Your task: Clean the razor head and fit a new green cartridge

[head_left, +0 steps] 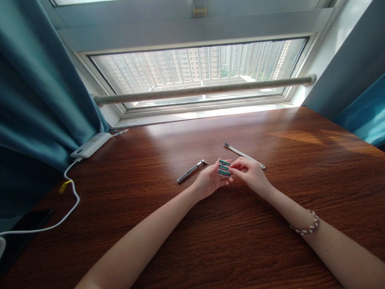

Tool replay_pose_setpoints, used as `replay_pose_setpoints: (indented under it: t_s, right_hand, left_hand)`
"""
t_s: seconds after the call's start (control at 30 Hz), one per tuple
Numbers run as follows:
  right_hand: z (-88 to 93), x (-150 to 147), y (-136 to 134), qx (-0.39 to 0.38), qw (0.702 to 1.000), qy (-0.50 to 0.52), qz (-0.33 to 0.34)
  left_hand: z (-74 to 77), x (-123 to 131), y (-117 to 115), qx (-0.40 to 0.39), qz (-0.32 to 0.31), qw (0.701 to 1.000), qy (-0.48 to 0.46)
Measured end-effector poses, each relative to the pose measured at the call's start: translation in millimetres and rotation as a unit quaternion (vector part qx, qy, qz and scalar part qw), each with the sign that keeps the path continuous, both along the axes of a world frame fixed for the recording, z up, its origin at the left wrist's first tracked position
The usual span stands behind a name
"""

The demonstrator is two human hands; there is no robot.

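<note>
A small clear pack of razor blade cartridges (224,167), with three green-and-dark cartridges in a column, rests in my left hand (209,180). The fingers of that hand are wrapped round the pack from below and the left. My right hand (248,174) pinches at the pack's right edge, its thumb and forefinger by the middle cartridge. Whether a cartridge is loose between those fingertips is too small to tell. Just left of my left hand, a silver-grey razor handle (191,171) lies on the table. A white toothbrush (243,155) with dark bristles lies behind my right hand.
The dark brown wooden table (135,241) reaches to the window sill. A white power bank (92,145) sits at the left edge with a white cable (77,200) running from it. A dark flat device (27,233) lies at lower left. Blue curtains (45,80) hang beside the window.
</note>
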State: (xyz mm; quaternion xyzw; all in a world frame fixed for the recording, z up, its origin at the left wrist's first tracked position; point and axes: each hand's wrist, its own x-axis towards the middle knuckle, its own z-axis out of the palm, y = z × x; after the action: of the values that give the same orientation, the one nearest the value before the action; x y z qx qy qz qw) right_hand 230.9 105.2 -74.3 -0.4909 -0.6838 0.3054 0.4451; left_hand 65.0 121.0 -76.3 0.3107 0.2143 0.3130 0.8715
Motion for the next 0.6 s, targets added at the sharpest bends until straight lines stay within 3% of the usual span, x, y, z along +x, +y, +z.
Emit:
replay_pose_setpoints:
  t_s: [0.27, 0.6]
  right_hand:
    - [-3.1, -3, -3, 0.027, 0.998, -0.047, -0.013]
    - [-12.9, -3, 1, 0.0, 1.0, 0.017, -0.004]
  left_hand:
    - [-1.3, 0, 0, 0.002, -0.002, 1.0, -0.013]
    - [-3.5, 0, 1, -0.001, 0.004, 1.0, 0.001]
